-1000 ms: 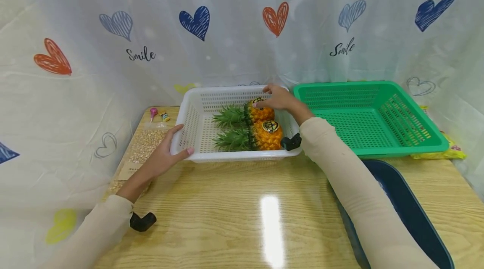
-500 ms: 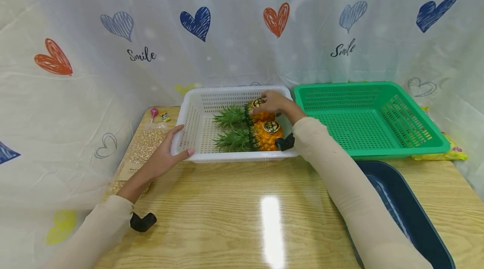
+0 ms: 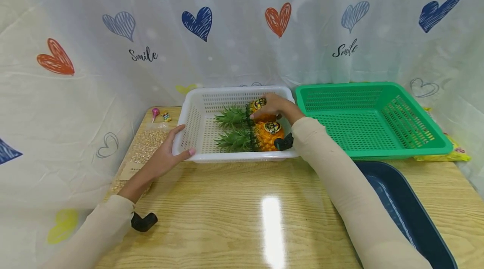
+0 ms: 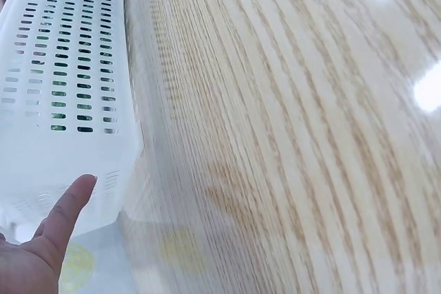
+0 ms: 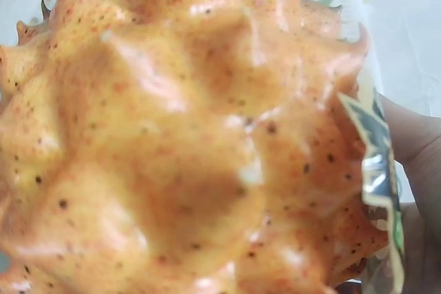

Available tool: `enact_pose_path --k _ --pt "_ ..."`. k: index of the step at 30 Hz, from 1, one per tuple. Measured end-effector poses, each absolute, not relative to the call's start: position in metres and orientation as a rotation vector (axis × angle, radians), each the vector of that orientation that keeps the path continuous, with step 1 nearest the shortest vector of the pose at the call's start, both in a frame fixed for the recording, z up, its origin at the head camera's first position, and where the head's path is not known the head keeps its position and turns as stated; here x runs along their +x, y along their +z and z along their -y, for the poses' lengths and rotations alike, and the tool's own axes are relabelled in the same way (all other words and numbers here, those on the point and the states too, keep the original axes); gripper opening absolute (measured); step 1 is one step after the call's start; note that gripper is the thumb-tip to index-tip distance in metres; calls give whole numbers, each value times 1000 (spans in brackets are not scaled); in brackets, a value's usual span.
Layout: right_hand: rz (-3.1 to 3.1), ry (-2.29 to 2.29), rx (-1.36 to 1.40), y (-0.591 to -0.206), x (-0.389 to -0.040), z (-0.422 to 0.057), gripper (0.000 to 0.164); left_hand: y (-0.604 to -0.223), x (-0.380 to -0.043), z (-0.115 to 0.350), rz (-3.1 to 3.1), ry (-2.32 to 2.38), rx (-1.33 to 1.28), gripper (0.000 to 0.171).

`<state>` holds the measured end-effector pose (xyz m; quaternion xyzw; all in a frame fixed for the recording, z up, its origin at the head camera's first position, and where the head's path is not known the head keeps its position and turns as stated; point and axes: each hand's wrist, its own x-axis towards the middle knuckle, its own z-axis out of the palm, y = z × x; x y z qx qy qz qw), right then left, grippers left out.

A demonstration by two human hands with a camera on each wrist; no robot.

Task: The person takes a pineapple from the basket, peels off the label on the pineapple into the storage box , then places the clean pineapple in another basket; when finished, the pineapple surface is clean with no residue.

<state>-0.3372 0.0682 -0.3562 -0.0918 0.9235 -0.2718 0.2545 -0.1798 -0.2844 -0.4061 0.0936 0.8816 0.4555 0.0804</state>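
Note:
Two toy-like pineapples lie side by side in a white slotted basket (image 3: 230, 156), leaves pointing left. The rear pineapple (image 3: 260, 103) is partly covered by my right hand (image 3: 279, 106), which grips it from above with the thumb on the near side. The front pineapple (image 3: 266, 139) bears a black and gold label; the black wrist camera hangs over its right end. Spiky orange pineapple skin (image 5: 172, 135) fills the right wrist view, with part of the hand behind it. My left hand (image 3: 164, 160) rests against the basket's front left corner, its straight thumb on the rim.
A green basket (image 3: 372, 153) stands right of the white one, with yellow packaging (image 3: 455, 151) behind its right side. A dark blue tray (image 3: 401, 183) lies under my right forearm. Bags of corn kernels (image 3: 147, 145), a pink lollipop (image 3: 155, 111) and a small sweet (image 3: 166, 116) are on the left.
My right hand has moved from the basket's back rim area down and left onto the rear pineapple, its fingers closing round it. The left hand stays at the basket corner.

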Motion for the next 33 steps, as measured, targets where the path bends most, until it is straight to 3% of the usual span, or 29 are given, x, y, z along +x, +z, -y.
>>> enact_pose_path --k 22,33 --pt "-2515 -757 -197 -362 -340 -64 108 -408 -181 284 -2622 1382 301 91" --pt "-2487 -777 -295 -361 -340 -69 99 -407 -180 285 -2609 1389 283 91"
